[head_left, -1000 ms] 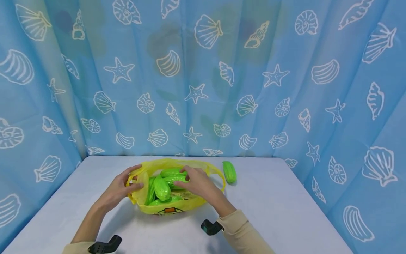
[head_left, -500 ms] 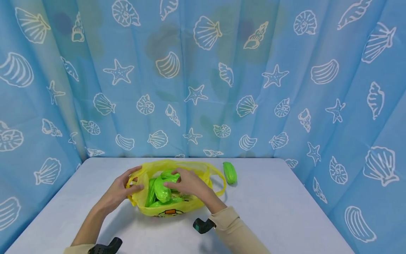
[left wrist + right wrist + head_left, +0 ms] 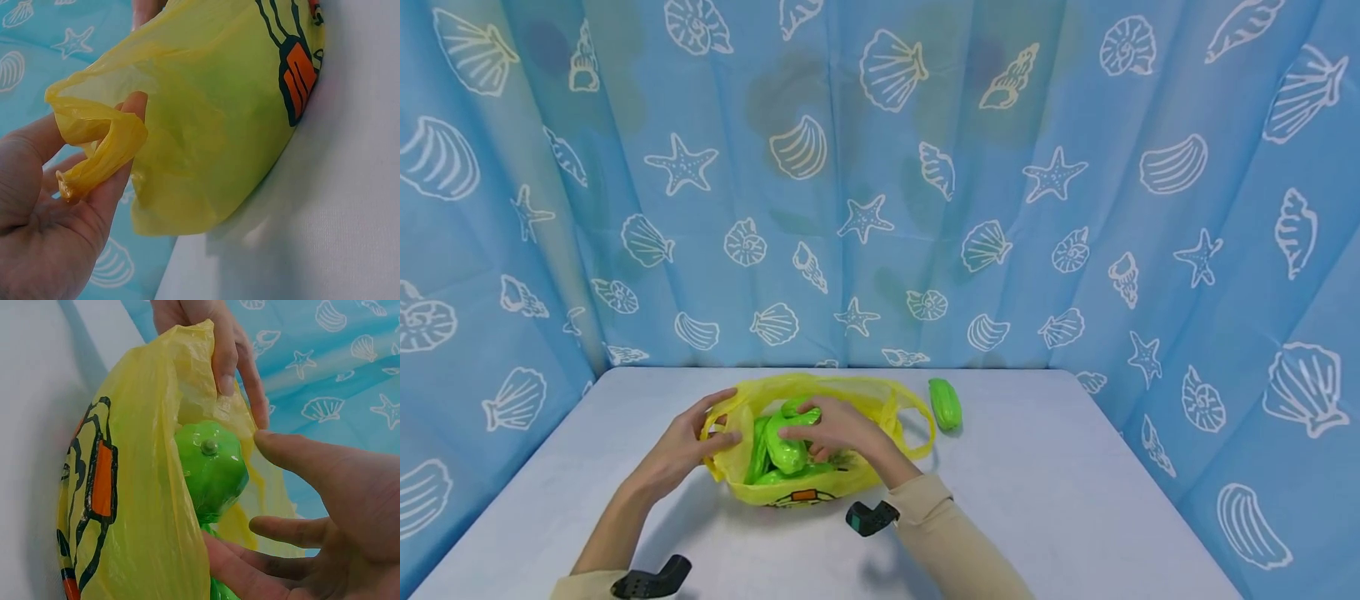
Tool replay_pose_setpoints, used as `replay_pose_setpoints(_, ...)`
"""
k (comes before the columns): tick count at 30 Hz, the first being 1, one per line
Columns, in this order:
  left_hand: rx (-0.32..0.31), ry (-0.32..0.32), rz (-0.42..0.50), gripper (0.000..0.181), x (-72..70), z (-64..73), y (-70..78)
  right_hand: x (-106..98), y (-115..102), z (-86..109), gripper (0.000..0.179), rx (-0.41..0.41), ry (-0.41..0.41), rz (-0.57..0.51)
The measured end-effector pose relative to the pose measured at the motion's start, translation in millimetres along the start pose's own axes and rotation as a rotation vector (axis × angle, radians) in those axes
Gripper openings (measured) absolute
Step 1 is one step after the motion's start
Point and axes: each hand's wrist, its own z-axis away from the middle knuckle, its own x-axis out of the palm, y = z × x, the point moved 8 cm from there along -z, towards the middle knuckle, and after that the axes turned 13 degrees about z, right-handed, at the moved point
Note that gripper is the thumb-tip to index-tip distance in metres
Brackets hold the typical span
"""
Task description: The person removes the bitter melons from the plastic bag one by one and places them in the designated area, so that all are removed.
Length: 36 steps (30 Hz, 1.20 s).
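Note:
A yellow plastic bag (image 3: 751,495) with a printed orange and black picture lies with its mouth spread, several shiny green ribbed gourds (image 3: 785,452) inside. My left hand (image 3: 676,443) holds the bag's left side; in the left wrist view the bunched handle (image 3: 106,156) lies between thumb and fingers. Over the bag's mouth, my right hand (image 3: 848,427) reaches in among the gourds. The right wrist view shows its thumb and fingers spread beside the stem end of one gourd (image 3: 215,475), with a gap between them. Its lower fingertips are hidden behind the bag's edge.
Another green gourd (image 3: 946,405) lies on the white table (image 3: 1037,483), right of the bag's right handle (image 3: 925,425). A blue curtain (image 3: 880,250) with shell and starfish prints encloses the table behind and at the sides.
My right hand has moved left and deeper over the gourds, its fingers now lower inside the bag. The left hand stays at the bag's left side.

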Motion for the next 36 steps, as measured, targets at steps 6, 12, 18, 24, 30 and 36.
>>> replay_pose_setpoints(6,-0.004,-0.001,0.001,0.08,0.9,0.4,1.3,3.3,1.7,-3.1,0.073,0.05,-0.027,-0.058)
replay_pose_setpoints(12,-0.004,-0.005,-0.001,0.079,2.0,-0.5,0.0,8.5,3.6,-4.5,0.075,0.071,-0.062,-0.102)
replay_pose_setpoints(18,-0.009,-0.008,-0.007,0.081,2.9,-0.7,-1.9,9.5,5.4,-6.1,0.064,0.062,-0.074,-0.135)
replay_pose_setpoints(24,-0.002,-0.007,0.002,0.081,2.0,-0.5,-0.1,9.2,4.7,-9.5,0.058,0.054,-0.061,-0.115)
replay_pose_setpoints(30,-0.011,-0.007,0.007,0.081,2.3,-0.4,-0.9,9.0,3.3,-9.6,0.054,0.059,-0.056,-0.099)
replay_pose_setpoints(36,-0.009,-0.01,0.013,0.08,2.7,0.3,-1.1,8.3,2.8,-6.6,0.054,0.052,-0.062,-0.102)
